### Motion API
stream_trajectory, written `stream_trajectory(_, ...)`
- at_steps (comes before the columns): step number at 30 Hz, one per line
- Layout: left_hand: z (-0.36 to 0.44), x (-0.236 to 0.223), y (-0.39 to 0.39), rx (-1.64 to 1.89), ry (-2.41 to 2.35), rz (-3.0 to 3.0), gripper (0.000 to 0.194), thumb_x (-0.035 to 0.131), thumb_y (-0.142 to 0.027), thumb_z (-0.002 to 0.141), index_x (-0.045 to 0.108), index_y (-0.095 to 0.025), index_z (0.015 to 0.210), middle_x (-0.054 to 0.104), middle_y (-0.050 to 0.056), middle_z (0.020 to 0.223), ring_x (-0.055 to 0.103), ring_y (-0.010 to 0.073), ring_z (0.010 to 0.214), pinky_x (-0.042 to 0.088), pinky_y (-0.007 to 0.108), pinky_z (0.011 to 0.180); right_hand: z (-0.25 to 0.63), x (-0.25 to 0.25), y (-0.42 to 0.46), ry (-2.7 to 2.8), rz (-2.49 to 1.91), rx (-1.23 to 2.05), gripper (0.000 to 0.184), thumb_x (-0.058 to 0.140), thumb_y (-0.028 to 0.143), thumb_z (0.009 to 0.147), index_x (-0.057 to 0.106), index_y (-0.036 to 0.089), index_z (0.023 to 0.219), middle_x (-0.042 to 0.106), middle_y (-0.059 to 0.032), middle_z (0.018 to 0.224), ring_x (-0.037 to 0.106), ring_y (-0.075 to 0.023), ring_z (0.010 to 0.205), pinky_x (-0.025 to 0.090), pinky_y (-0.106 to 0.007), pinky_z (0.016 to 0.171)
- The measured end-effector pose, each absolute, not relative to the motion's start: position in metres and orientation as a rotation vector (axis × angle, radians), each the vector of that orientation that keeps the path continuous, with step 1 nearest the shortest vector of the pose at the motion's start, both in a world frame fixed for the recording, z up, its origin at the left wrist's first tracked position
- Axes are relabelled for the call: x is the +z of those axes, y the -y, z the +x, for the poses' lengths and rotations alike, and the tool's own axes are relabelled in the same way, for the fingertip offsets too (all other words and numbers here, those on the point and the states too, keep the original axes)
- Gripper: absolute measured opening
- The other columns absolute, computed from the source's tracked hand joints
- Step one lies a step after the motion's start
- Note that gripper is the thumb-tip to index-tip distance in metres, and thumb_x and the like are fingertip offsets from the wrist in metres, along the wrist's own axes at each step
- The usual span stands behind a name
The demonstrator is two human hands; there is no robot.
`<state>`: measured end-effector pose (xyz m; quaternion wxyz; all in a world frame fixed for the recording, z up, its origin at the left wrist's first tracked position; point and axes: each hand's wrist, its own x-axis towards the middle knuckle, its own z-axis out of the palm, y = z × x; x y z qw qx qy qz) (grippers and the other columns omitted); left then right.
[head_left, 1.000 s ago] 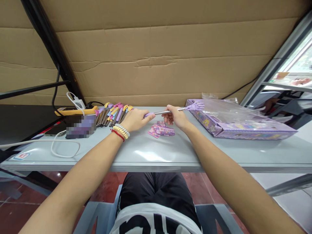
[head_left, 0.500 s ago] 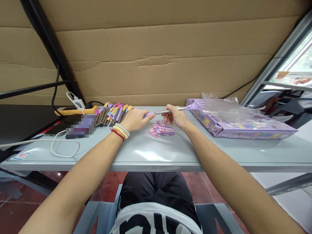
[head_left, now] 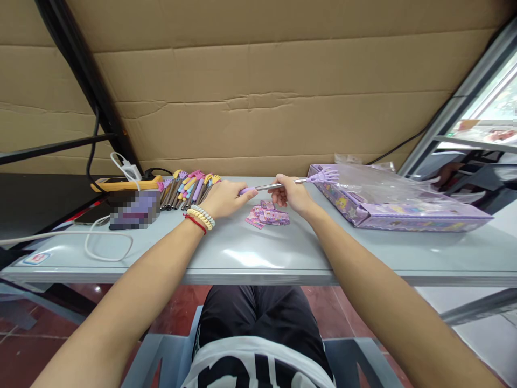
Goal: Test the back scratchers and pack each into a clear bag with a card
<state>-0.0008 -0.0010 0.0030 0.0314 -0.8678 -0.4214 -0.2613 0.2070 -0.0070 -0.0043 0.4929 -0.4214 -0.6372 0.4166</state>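
Bold black lettering on the white shirt (head_left: 248, 347) is cut off and unreadable. The blue-edged sticker (head_left: 36, 258) with a red mark and the print on the pink and purple cards (head_left: 274, 216) are too small to read. Glossy, the cards lie overlapped on the smooth grey desk (head_left: 242, 242), below the scratcher (head_left: 266, 187). That has a slim shiny rod and a purple hand-shaped head, and is held above the desk between 2 hands set apart: the left hand (head_left: 226, 198) clamped on its purple handle, the right hand (head_left: 293, 194) gripping the rod near the head. Clear crinkled plastic (head_left: 371, 183) covers a purple cartoon-printed box (head_left: 420, 221) at right; colourful scratchers (head_left: 189, 188) lie bunched beside the left hand.
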Motion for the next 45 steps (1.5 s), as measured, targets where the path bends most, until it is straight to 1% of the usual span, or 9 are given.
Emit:
stream_trajectory(12,-0.001,0.005,-0.001,-0.886,1.331,-2.656,0.053,0.034,-0.060,0.088,0.057,-0.019,0.063,0.056,0.002,0.057,0.046,0.0145,0.054,0.025,0.028,0.055,0.211,0.001,0.006,1.544,-0.957,1.050,0.057,0.053,0.072,0.073,0.061,0.016,0.066,0.055,-0.0012,0.049,0.044,-0.0091,0.037,0.031,-0.024,0.038)
stream_trajectory(17,-0.006,0.007,-0.004,-0.914,1.380,-2.567,0.054,0.035,-0.062,0.087,0.054,-0.019,0.060,0.057,0.003,0.056,0.047,0.0150,0.055,0.024,0.029,0.055,0.217,0.013,0.011,1.390,-0.877,0.987,0.069,0.037,0.083,0.073,0.060,0.018,0.073,0.054,-0.0018,0.052,0.045,-0.0101,0.039,0.033,-0.025,0.039)
stream_trajectory(22,-0.018,0.012,-0.009,-0.915,1.470,-2.431,0.054,0.037,-0.064,0.085,0.054,-0.019,0.059,0.061,0.005,0.059,0.051,0.0170,0.058,0.023,0.030,0.054,0.235,0.022,0.011,1.240,-0.795,0.860,0.069,0.025,0.079,0.079,0.059,0.020,0.077,0.056,-0.0032,0.059,0.051,-0.0120,0.043,0.035,-0.025,0.040)
stream_trajectory(25,-0.026,0.014,-0.012,-0.885,1.554,-2.316,0.052,0.041,-0.065,0.081,0.057,-0.020,0.061,0.064,0.007,0.064,0.055,0.0195,0.063,0.023,0.030,0.054,0.242,0.021,0.004,1.220,-0.844,0.818,0.055,0.043,0.073,0.076,0.057,0.020,0.073,0.054,-0.0011,0.056,0.052,-0.0119,0.043,0.033,-0.024,0.038)
stream_trajectory(28,-0.032,0.016,-0.016,-0.827,1.574,-2.267,0.051,0.044,-0.065,0.079,0.061,-0.020,0.065,0.068,0.008,0.070,0.059,0.0219,0.069,0.026,0.031,0.057,0.242,0.015,0.001,1.304,-0.988,0.803,0.042,0.070,0.057,0.063,0.057,0.018,0.066,0.052,0.0012,0.051,0.049,-0.0107,0.041,0.030,-0.023,0.035)
stream_trajectory(30,-0.035,0.017,-0.019,-0.803,1.530,-2.269,0.050,0.045,-0.065,0.079,0.064,-0.020,0.068,0.069,0.008,0.074,0.060,0.0229,0.073,0.030,0.032,0.061,0.239,0.013,0.003,1.454,-1.101,0.763,0.038,0.077,0.050,0.059,0.060,0.016,0.065,0.052,0.0015,0.049,0.046,-0.0091,0.041,0.030,-0.022,0.037)
stream_trajectory(35,-0.042,0.020,-0.021,-0.885,1.479,-2.237,0.050,0.051,-0.066,0.076,0.068,-0.020,0.072,0.069,0.009,0.078,0.059,0.0245,0.081,0.034,0.033,0.070,0.235,0.012,0.010,1.685,-1.230,0.621,0.035,0.078,0.045,0.059,0.064,0.014,0.065,0.051,0.0027,0.047,0.037,-0.0059,0.043,0.027,-0.022,0.043)
stream_trajectory(40,-0.049,0.023,-0.020,-1.084,1.656,-2.216,0.056,0.043,-0.066,0.080,0.063,-0.018,0.060,0.063,0.006,0.063,0.053,0.0187,0.063,0.029,0.031,0.059,0.244,0.012,0.005,1.530,-1.109,0.664,0.036,0.077,0.048,0.059,0.061,0.015,0.061,0.055,-0.0001,0.052,0.038,-0.0068,0.043,0.026,-0.023,0.042)
stream_trajectory(45,-0.050,0.018,-0.025,-1.114,1.715,-2.195,0.054,0.036,-0.053,0.086,0.057,-0.018,0.050,0.053,0.004,0.049,0.044,0.0159,0.053,0.022,0.031,0.055,0.244,0.010,0.005,1.549,-1.143,0.560,0.038,0.072,0.049,0.063,0.054,0.017,0.051,0.040,0.0041,0.041,0.034,-0.0073,0.042,0.023,-0.024,0.043)
